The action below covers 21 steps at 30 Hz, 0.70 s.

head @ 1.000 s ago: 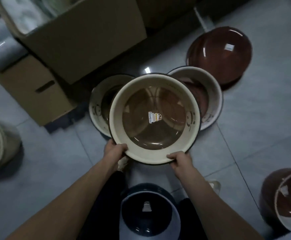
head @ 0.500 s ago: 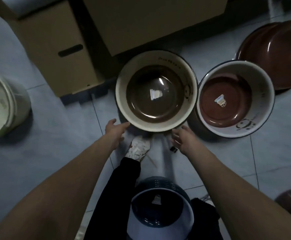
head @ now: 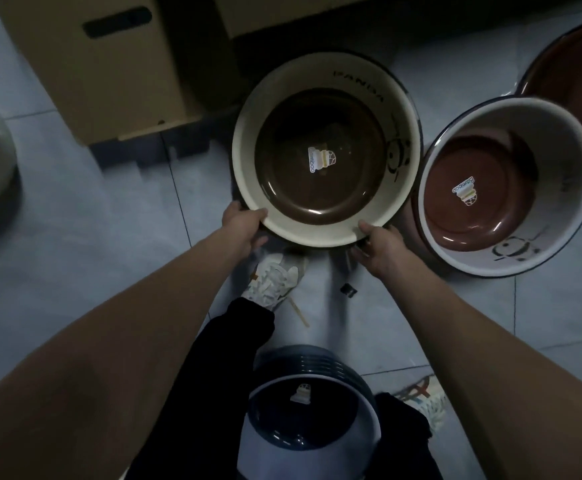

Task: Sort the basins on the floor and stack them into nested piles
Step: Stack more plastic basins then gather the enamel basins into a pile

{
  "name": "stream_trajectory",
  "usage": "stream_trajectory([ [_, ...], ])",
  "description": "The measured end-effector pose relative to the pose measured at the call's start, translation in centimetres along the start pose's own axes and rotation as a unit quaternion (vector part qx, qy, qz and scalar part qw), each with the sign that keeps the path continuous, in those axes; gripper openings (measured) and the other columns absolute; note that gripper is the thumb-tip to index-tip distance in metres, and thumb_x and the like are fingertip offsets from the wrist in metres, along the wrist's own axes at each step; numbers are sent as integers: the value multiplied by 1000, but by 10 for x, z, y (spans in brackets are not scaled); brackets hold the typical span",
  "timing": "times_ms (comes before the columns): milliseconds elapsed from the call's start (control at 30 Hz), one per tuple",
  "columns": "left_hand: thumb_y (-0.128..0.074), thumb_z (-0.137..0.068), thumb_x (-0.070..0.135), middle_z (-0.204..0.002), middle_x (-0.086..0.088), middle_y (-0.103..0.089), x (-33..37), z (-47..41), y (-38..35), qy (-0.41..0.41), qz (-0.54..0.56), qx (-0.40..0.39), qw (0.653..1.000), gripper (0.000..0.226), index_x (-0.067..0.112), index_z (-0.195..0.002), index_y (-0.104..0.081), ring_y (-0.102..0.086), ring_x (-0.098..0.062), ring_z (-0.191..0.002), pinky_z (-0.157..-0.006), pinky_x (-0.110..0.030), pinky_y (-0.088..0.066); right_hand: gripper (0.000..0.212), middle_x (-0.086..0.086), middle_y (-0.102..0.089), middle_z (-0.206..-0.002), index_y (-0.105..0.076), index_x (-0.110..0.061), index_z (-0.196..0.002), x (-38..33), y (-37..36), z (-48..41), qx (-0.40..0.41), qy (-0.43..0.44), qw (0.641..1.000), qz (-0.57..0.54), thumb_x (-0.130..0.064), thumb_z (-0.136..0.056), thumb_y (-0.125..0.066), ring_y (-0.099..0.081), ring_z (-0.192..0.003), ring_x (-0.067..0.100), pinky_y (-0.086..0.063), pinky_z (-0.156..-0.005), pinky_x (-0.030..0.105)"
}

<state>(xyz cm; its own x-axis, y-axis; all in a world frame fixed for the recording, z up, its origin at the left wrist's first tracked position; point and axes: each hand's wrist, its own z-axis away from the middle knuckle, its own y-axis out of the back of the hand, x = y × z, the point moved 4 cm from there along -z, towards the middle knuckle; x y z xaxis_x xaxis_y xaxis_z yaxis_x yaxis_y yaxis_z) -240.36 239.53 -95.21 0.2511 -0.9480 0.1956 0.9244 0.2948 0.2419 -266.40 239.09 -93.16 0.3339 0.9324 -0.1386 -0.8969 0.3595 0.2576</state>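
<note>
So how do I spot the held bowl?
Find the brown cardboard box at the top. Right of it sits a round cream basin with a dark brown bottom. Unlike the white-walled basin beside it, the left hand and right hand grip its rim.

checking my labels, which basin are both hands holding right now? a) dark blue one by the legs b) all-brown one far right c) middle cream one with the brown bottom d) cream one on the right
c: the left hand and the right hand both grip the near rim of the middle cream basin, thumbs hooked over its edge.
</note>
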Motion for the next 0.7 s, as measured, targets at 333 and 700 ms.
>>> stream_trajectory([
  [333,-68,-94,5,-125,-14,-69,-73,65,87,72,138,-26,987,38,8,-130,-56,-71,-28,-104,-72,-38,-62,50,22,-67,-117,-56,-9,-128,36,-3,74,-9,33,995,90,15,-83,-56,-66,-91,36,-62,-61,44],
  [700,-59,-100,11,-115,-11,-69,-187,71,219,147,465,16,873,12,10,-112,-63,-67,-20,-99,-98,-37,-49,42,4,-72,-96,-66,-18,-109,105,-195,119,-137,173,891,397,5,-74,-70,-70,-95,33,-61,-84,52],
])
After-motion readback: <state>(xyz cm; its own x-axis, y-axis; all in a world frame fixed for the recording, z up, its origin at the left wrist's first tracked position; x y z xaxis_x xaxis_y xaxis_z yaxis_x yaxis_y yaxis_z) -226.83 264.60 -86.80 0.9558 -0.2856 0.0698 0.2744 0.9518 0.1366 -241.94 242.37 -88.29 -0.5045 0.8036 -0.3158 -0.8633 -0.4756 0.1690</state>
